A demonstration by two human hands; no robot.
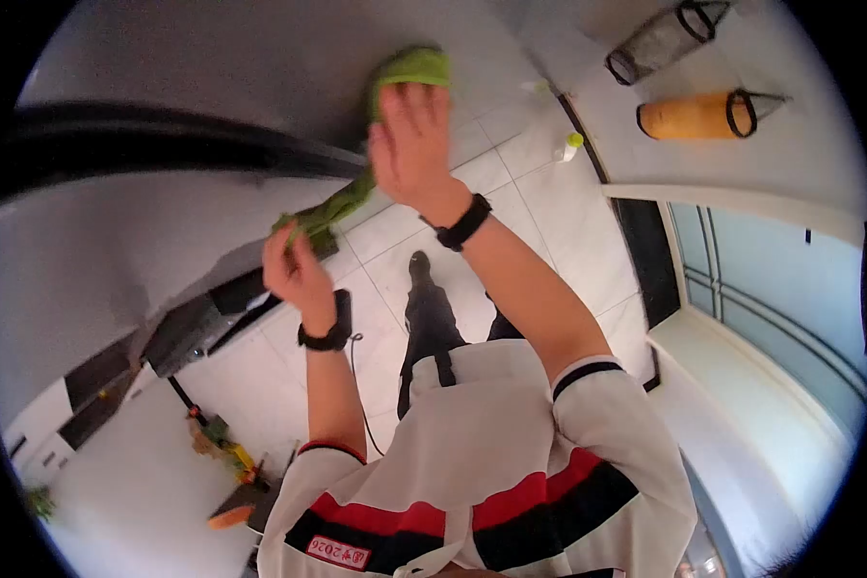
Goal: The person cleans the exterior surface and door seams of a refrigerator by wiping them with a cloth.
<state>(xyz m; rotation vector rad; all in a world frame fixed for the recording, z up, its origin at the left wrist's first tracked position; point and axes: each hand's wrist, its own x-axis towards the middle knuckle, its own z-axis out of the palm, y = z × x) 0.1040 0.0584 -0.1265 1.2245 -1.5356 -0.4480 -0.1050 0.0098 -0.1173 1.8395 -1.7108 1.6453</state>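
A green cloth (412, 67) is stretched along a large, smooth grey panel (260, 58) that looks like an appliance front. My right hand (414, 143) presses the upper part of the cloth to the panel, its fingers laid over the fabric and holding it. Lower and to the left, my left hand (297, 275) grips the twisted, hanging end between thumb and fingers. Between the two hands the cloth crosses the end of a dark groove (212, 140) in the panel. Each wrist wears a black band or watch.
Two mesh tube holders, one grey (660, 46) and one orange (696, 116), hang on the right wall. A white bottle with a green cap (570, 147) stands on the tiled floor (539, 207). Sliding glass doors (771, 279) are at right; several items lie lower left.
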